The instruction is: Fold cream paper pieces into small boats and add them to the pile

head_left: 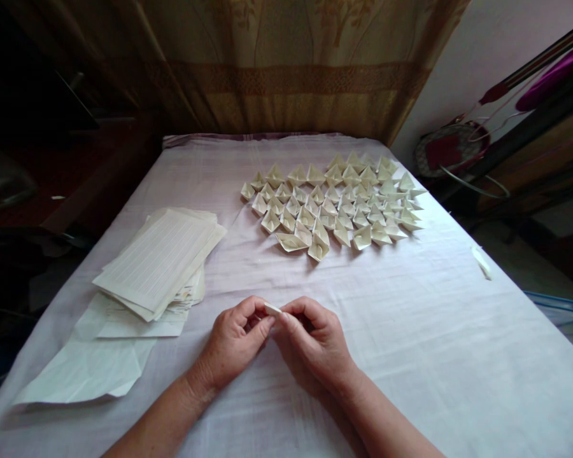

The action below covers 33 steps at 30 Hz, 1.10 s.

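- Bare forearms (165,407) extend over the cloth-covered surface (424,337), angled inward so both hands meet near its middle.
- Left hand (233,337) and right hand (322,343) pinch a small folded paper (272,310) from either side, each grip using thumb and fingers, presumably to steady so slight a piece.
- Loose sheet (86,369) lies toward the left edge, partly under the paper stack (157,261), seemingly kept within left-hand reach.
- White scrap (481,263) rests near the right edge.
- Paper boats (305,219) crowd together farther off, leaving room to move around the hands.
- Curtain (315,95) hangs past the far edge.
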Each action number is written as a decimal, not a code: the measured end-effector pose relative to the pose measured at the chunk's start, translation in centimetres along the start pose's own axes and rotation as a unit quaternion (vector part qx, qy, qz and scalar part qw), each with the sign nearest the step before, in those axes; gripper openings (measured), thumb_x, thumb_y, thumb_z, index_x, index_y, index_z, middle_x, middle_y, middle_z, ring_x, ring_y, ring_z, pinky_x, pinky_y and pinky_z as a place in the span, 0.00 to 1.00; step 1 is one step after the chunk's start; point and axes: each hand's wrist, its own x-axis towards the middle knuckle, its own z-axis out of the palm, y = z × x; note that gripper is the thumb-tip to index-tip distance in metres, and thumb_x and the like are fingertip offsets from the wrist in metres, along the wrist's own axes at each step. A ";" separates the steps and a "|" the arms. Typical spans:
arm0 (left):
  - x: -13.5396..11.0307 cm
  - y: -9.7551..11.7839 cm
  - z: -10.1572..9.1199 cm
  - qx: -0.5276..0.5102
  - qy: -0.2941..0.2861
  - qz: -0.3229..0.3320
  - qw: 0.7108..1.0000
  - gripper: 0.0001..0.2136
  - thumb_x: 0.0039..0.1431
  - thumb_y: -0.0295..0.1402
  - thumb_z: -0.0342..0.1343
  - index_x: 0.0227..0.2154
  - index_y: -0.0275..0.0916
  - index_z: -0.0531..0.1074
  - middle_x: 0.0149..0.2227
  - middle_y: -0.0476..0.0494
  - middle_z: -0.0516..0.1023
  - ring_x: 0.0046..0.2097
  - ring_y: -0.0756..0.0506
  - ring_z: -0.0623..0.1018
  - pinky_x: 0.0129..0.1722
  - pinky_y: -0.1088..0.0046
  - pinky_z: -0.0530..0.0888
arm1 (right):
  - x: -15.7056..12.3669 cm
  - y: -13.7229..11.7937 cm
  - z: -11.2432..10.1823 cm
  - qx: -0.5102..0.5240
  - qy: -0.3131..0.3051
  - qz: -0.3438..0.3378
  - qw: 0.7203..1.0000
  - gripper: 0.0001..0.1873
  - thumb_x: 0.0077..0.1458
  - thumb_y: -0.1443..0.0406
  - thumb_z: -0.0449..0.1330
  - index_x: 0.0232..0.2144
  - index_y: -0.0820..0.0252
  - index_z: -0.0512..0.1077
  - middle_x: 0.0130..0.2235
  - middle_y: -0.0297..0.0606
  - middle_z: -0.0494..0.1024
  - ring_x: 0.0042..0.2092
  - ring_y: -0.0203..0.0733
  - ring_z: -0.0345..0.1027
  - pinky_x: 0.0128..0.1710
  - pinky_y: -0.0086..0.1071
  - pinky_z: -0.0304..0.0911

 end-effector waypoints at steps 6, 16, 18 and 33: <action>0.3 0.1 -0.2 -0.024 0.025 -0.018 0.999 0.09 0.54 0.40 0.57 0.28 0.39 0.68 0.21 0.54 0.68 0.22 0.53 0.69 0.21 0.80 0.66 | 0.2 -0.2 -0.5 -0.070 -0.005 -0.024 0.997 0.13 0.57 0.63 0.56 0.21 0.58 0.68 0.20 0.29 0.68 0.22 0.31 0.59 0.24 0.26 0.55; -0.1 0.0 0.1 -0.017 0.060 -0.006 0.998 0.10 0.55 0.39 0.58 0.26 0.39 0.68 0.20 0.55 0.68 0.21 0.53 0.68 0.22 0.80 0.66 | 0.1 0.5 -0.5 -0.044 0.005 0.001 0.999 0.10 0.57 0.61 0.58 0.26 0.58 0.72 0.22 0.30 0.72 0.24 0.33 0.63 0.25 0.25 0.58; -0.3 -0.2 0.1 -0.016 0.092 0.006 0.996 0.09 0.56 0.39 0.58 0.27 0.39 0.68 0.19 0.55 0.69 0.21 0.53 0.69 0.22 0.80 0.67 | 0.2 0.6 -0.5 -0.020 0.005 0.029 0.999 0.10 0.57 0.59 0.59 0.29 0.58 0.73 0.22 0.30 0.72 0.23 0.32 0.62 0.24 0.25 0.59; -0.5 -0.2 0.6 0.141 0.083 0.224 0.961 0.06 0.64 0.30 0.54 0.40 0.41 0.76 0.36 0.47 0.80 0.37 0.50 0.80 0.39 0.78 0.76 | -0.1 0.5 -0.1 0.099 0.005 0.078 0.992 0.12 0.55 0.59 0.61 0.39 0.60 0.73 0.24 0.31 0.75 0.24 0.33 0.66 0.24 0.25 0.61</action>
